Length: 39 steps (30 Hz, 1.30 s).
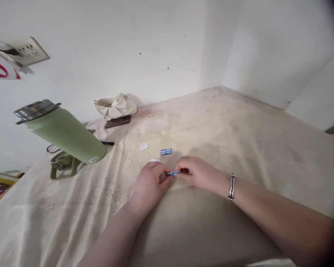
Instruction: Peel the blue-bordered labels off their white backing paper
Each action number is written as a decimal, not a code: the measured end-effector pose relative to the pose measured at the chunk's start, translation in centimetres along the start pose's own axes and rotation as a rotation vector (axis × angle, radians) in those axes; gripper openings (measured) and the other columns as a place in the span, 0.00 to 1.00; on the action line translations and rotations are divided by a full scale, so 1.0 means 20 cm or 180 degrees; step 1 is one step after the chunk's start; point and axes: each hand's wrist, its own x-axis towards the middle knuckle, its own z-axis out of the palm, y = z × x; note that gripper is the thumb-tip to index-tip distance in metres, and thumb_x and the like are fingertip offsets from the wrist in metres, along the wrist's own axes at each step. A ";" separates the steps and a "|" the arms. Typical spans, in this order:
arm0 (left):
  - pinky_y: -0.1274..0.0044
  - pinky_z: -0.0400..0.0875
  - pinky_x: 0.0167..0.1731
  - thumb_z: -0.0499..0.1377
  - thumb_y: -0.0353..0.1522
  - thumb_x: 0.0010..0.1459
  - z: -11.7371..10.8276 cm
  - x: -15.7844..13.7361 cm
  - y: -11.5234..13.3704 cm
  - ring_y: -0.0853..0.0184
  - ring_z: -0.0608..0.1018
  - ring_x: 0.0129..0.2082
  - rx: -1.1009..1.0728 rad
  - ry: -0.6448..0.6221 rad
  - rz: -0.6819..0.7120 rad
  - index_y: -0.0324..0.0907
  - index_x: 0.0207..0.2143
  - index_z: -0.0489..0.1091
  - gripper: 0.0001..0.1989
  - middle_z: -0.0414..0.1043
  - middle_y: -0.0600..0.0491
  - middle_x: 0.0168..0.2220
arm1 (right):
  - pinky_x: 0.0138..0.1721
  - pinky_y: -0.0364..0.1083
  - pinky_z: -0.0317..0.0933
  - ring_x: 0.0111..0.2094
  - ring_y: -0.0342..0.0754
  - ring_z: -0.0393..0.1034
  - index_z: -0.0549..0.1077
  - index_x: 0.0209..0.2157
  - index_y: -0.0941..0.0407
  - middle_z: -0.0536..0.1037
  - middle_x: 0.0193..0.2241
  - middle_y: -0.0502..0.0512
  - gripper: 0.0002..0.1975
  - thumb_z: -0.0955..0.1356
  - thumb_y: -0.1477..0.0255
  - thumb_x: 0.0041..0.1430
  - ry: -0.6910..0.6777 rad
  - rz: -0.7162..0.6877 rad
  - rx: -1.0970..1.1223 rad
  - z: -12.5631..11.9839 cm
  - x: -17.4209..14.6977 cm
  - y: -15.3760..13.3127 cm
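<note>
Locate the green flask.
In the head view, the green flask stands at the left on the cloth, beside its green strap, left of both hands.

Small blue-and-white strip [173, 173] is pinched flat between both hands' fingertips, and a matching blue-and-white piece [166, 151] lies on the cloth just beyond.

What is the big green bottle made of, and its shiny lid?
The green bottle looks like painted metal, with a smooth matte coat, though it might be plastic. Its lid seems bare steel: silvery with bright glints.
</note>
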 end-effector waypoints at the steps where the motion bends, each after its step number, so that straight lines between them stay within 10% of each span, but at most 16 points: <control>1: 0.75 0.63 0.28 0.58 0.27 0.49 0.00 0.00 -0.01 0.64 0.71 0.31 0.0103 0.0020 0.0103 0.44 0.27 0.69 0.03 0.68 0.54 0.27 | 0.29 0.42 0.55 0.27 0.43 0.64 0.71 0.29 0.57 0.70 0.28 0.52 0.02 0.66 0.75 0.52 -0.0017 -0.0003 -0.0077 0.00 0.00 -0.01; 6: 0.75 0.61 0.25 0.58 0.30 0.50 0.02 0.00 -0.04 0.65 0.70 0.28 0.0447 0.0037 0.0168 0.44 0.27 0.70 0.01 0.66 0.54 0.25 | 0.35 0.45 0.59 0.35 0.49 0.67 0.71 0.39 0.58 0.71 0.38 0.58 0.16 0.69 0.77 0.44 -0.0128 0.0129 -0.0361 -0.02 -0.02 -0.02; 20: 0.76 0.59 0.24 0.58 0.28 0.49 0.04 0.00 0.00 0.64 0.72 0.26 0.0375 -0.0216 0.0091 0.47 0.30 0.73 0.07 0.73 0.56 0.25 | 0.32 0.44 0.56 0.32 0.49 0.66 0.71 0.41 0.57 0.74 0.34 0.56 0.15 0.68 0.73 0.47 -0.0179 0.0156 -0.0324 0.01 -0.01 -0.03; 29: 0.76 0.63 0.24 0.57 0.39 0.54 -0.02 -0.01 -0.02 0.65 0.73 0.26 0.0027 0.0016 -0.0273 0.45 0.36 0.71 0.10 0.72 0.54 0.27 | 0.27 0.42 0.51 0.26 0.43 0.62 0.70 0.26 0.57 0.71 0.26 0.51 0.04 0.64 0.76 0.53 -0.0056 0.0088 -0.0268 0.01 0.00 -0.03; 34: 0.70 0.68 0.37 0.49 0.35 0.59 -0.08 0.02 -0.16 0.61 0.74 0.38 0.0551 0.0839 -0.0921 0.43 0.45 0.69 0.15 0.73 0.49 0.41 | 0.27 0.41 0.51 0.26 0.42 0.62 0.70 0.27 0.57 0.70 0.25 0.50 0.04 0.64 0.75 0.54 0.0083 0.0271 -0.0070 0.00 0.00 -0.01; 39: 0.66 0.58 0.53 0.49 0.25 0.54 -0.03 0.04 -0.21 0.57 0.64 0.56 0.0986 0.0182 -0.0498 0.43 0.53 0.64 0.23 0.64 0.48 0.56 | 0.26 0.40 0.51 0.24 0.41 0.61 0.69 0.26 0.56 0.69 0.23 0.48 0.05 0.64 0.74 0.54 0.0120 0.0307 -0.0002 -0.01 0.00 -0.01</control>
